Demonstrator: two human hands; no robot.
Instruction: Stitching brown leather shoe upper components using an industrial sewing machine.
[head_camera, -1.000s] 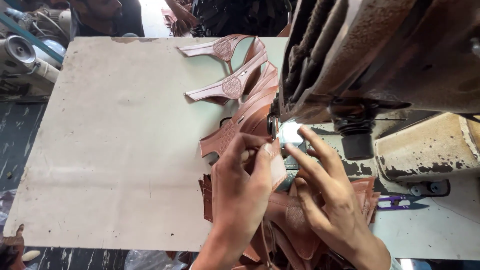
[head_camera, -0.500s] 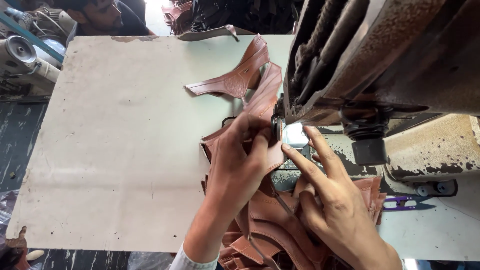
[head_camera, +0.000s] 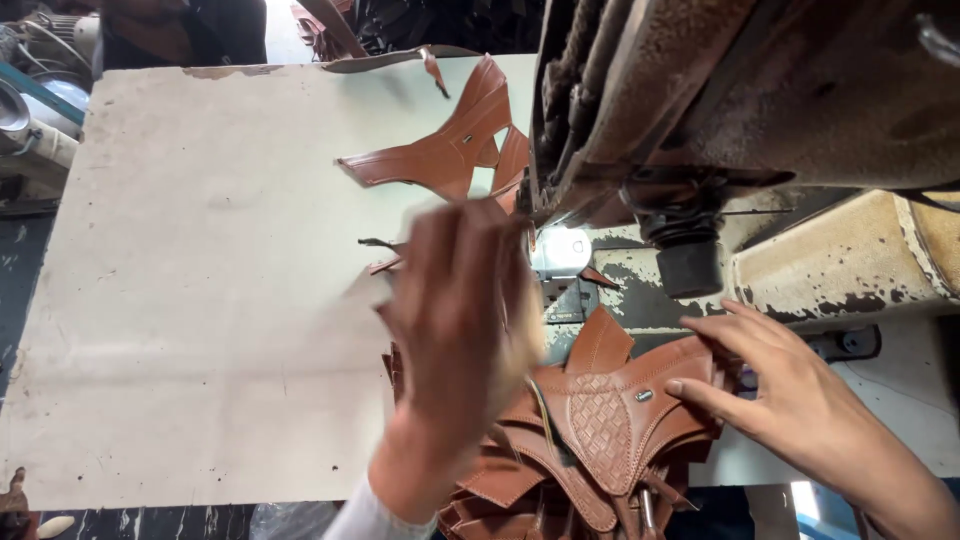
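My left hand (head_camera: 460, 320) is blurred in motion, raised over the table in front of the sewing machine's needle plate (head_camera: 562, 258); its grip cannot be made out. The spread fingers of my right hand (head_camera: 790, 400) touch the right edge of the top brown leather piece (head_camera: 610, 420), which has a woven-pattern panel. That piece lies on a stack of similar cut pieces at the table's near edge. Sewn brown leather pieces (head_camera: 450, 155) lie beyond the needle, chained toward the far edge.
The worn sewing machine head (head_camera: 720, 90) overhangs the upper right, its arm (head_camera: 880, 260) running off to the right. A pale, stained table top (head_camera: 200, 300) spreads to the left. Another person (head_camera: 190, 30) sits at the far edge, with more leather there.
Both hands have left the needle. My left hand has pulled back and is moving fast; my right hand dropped to the stack. The sewn pieces have slid farther away.
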